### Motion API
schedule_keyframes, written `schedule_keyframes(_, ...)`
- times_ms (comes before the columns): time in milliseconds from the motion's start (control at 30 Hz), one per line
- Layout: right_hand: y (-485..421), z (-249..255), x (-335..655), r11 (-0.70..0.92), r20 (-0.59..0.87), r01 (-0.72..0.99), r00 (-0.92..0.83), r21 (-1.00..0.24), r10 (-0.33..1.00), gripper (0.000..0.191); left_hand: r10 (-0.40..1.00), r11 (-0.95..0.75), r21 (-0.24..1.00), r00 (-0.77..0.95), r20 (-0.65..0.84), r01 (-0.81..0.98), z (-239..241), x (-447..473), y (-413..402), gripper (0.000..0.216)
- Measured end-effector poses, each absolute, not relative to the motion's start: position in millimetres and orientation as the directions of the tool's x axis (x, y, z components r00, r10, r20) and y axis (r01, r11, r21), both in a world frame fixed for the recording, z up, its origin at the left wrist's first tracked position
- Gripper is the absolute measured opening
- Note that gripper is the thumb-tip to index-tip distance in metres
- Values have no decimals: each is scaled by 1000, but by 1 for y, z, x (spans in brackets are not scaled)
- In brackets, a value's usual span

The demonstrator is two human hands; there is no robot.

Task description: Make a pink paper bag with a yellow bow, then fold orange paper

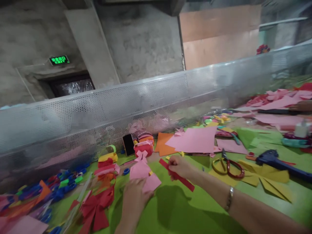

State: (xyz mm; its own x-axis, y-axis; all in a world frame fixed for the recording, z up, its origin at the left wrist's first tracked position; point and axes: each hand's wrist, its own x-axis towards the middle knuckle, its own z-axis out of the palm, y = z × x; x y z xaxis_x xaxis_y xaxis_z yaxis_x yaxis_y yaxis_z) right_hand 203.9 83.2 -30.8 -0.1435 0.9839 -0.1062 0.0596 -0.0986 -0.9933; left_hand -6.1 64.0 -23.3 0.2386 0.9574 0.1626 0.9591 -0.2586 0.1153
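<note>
Right hand (179, 166) closed around a red paper strip (177, 174), fingers curled over its upper part. Strip long, narrow, flat, matte red, running diagonally from above-left of the fist to below-right, both ends sticking out. Left hand (134, 198) just below-left of that grip, fingers pressed down on pink paper pieces (143, 175) lying flat; whether pinching or only pressing, cannot tell, blurred. A bracelet (229, 198) on the right wrist.

Beyond the grip to the right: scissors (227, 166) with red and yellow handles, yellow folded paper (268, 178), a dark blue glue gun (275, 159). Above the grip: a large pink sheet (195, 139) over an orange sheet (162, 143). Up-left: a small red paper handbag (143, 148), a black phone (128, 144) propped upright. Left of the left hand: a red paper bow (96, 208), a heap of blue and mixed scraps (60, 188).

Green table (185, 214) beneath everything. Behind, a perforated metal screen (122, 107) across the table; farther back, concrete walls and a green exit sign (59, 60).
</note>
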Motion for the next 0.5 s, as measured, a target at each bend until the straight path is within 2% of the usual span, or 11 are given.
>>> schedule_keyframes(100, 84, -28, 201, -150, -154, 39, -172, -988, 973, 23, 931, -294, 110, 259, 258, 949, -23, -13, 65, 44)
schedule_keyframes(233, 86, -20, 203, -148, -131, -114, -145, -982, 981, 22, 813, -474, 248, 312, 492, 845, -29, -19, 68, 49)
schedule_keyframes(300, 84, -16, 203, -150, -120, -200, -155, -968, 981, 23, 760, -540, 275, 320, 566, 795, -32, -18, 68, 48)
schedule_keyframes(500, 73, -12, 198, -161, -84, -351, -227, -922, 970, 31, 692, -610, 226, 371, 620, 760, -35, -9, 65, 48)
